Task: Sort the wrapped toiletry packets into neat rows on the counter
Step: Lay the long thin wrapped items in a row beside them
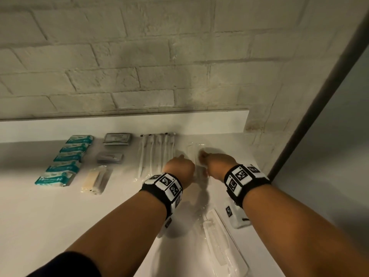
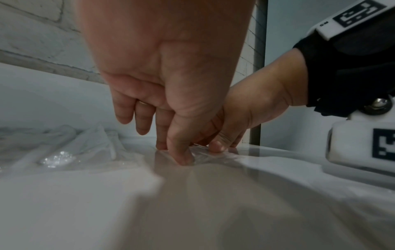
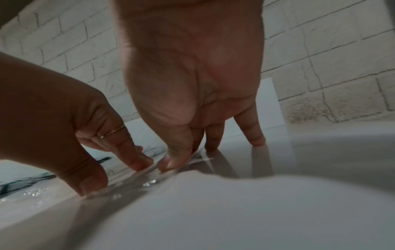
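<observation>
My left hand (image 1: 179,169) and right hand (image 1: 218,165) meet right of centre, fingers (image 2: 181,152) bent down, pinching the clear packet (image 1: 196,147) lying flat, crinkled and glossy, between them on the table (image 1: 60,216).

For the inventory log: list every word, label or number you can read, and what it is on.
No text is legible.
teal packets: white print, too blurred to read.
grey sachets: print too small to read.
wristbands: black-and-white code squares, no words.
</observation>
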The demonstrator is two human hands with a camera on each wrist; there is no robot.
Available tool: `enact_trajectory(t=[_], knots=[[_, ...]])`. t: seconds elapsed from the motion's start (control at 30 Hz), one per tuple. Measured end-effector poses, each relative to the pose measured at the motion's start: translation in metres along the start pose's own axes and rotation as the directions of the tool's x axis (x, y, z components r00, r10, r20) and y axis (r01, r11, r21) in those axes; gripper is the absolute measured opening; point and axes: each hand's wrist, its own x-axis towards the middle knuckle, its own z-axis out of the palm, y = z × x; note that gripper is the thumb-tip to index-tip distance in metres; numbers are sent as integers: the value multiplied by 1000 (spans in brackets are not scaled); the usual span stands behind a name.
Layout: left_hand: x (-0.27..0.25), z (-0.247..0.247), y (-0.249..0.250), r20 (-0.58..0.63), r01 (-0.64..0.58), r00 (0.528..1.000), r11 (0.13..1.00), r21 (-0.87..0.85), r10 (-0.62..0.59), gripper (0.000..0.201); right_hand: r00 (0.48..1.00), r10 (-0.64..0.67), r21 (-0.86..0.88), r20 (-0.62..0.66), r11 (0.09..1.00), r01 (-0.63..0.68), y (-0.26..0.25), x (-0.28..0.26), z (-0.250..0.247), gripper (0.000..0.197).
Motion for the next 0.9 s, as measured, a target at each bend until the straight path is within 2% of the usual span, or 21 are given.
enact_trajectory(t=[0.1,0.17,0.23,0.27,0.33,0.4,0.47,0.5,0.57,0.63,0.7,0.8,0.9], knots=[[1,-2,1,-3,-13,1000,1000,19,13,33,999,49,168,-11,985,-47,-3,-8,-6,53],[0,-4,0,-1,-21,1000,1000,11,21,33,996,75,421,-49,906,-48,-1,-18,-16,50],[-2,-5,-1,10,-26,1000,1000,-9,26,32,993,106,559,-58,827,-55,1,-35,-23,62],[-3,-6,-1,13,-28,1000,1000,-12,28,32,990,126,523,-58,849,-77,0,-46,-26,67],[-6,-9,1,5,-29,1000,1000,-5,30,32,991,129,344,-30,932,-111,-7,-75,-26,73],[-10,-12,4,-12,-35,999,999,10,35,31,989,77,194,128,976,-101,-24,-109,-24,86],[-14,-16,6,4,-32,999,999,21,32,31,950,54,33,307,997,-67,-44,-132,-17,96],[-16,-18,7,19,-26,999,999,25,25,32,933,51,-36,355,999,-41,-52,-138,-12,98],[-20,-21,10,39,-16,999,999,37,14,34,927,83,-97,367,994,-51,-63,-138,0,104],[-22,-20,12,48,-14,999,999,46,12,35,921,124,-68,368,992,-107,-66,-134,8,110],[-23,-22,12,28,-11,1000,998,56,9,35,922,137,-4,362,989,-145,-62,-129,6,104],[-24,-19,11,3,-22,1000,999,36,22,38,952,120,142,282,976,-166,-46,-126,4,81],[-26,-21,11,-12,-15,1000,1000,27,15,38,967,167,348,193,909,-227,-26,-117,4,53]])
